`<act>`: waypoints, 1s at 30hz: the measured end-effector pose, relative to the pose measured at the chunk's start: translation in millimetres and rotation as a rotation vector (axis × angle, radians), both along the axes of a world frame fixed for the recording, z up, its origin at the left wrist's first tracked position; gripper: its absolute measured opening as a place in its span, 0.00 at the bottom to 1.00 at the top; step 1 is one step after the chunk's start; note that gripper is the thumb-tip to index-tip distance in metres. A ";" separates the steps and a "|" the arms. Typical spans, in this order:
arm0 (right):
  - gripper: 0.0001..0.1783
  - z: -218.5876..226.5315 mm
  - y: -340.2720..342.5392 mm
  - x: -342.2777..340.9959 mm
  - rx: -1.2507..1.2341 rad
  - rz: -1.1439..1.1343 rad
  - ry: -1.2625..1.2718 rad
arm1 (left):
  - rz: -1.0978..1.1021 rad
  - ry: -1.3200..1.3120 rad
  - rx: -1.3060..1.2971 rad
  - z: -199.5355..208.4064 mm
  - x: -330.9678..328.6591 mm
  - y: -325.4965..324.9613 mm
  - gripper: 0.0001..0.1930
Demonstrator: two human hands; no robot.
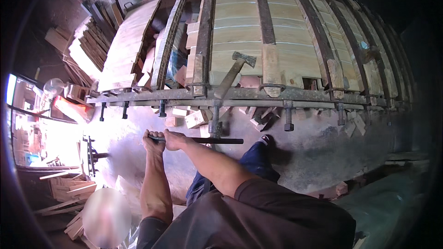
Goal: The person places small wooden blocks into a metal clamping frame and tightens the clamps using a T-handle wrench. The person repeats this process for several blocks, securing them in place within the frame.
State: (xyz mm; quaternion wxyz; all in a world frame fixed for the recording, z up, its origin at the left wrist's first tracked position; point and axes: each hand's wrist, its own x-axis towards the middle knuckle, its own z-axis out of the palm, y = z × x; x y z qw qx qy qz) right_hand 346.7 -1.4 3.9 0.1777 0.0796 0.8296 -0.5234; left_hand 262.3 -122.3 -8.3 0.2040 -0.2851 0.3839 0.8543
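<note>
My left hand [155, 142] is wrapped round the left end of a dark socket wrench [225, 141] with a long bar handle. Right beside it, my right hand [174, 140] is closed on the same bar. The wrench's socket sits at the lower end of a threaded clamp bolt [216, 112] under the front rail [249, 94] of a long metal clamping rack. Pale wooden panels [235, 32] lie clamped beneath dark crossbars [264, 14]. A hammer [233, 74] with a wooden handle rests over the panels, its handle end at the rail.
More clamp bolts [289, 119] hang along the rail. Wood offcuts [197, 119] litter the floor below the rack. Stacked boards [87, 48] stand at the far left, and scrap wood [69, 191] lies at the near left. My foot [265, 139] is near the rack.
</note>
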 end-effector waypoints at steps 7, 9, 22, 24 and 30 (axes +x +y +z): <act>0.24 25.9 29.8 42.5 -0.234 -0.014 0.135 | -0.005 0.217 -0.196 70.2 49.1 37.6 0.16; 0.24 38.9 30.0 41.4 -0.227 -0.019 0.124 | 0.001 0.218 -0.195 69.7 52.8 27.8 0.16; 0.21 78.1 8.1 -28.6 -0.517 0.182 0.200 | -0.275 0.175 -0.045 94.0 45.2 -15.3 0.16; 0.26 96.7 -7.7 -42.9 -0.528 0.155 -0.041 | -0.153 0.082 0.274 20.1 47.6 -42.6 0.17; 0.30 68.9 -12.4 -42.4 -0.261 0.084 -0.060 | -0.136 0.290 0.489 44.4 63.5 -19.3 0.14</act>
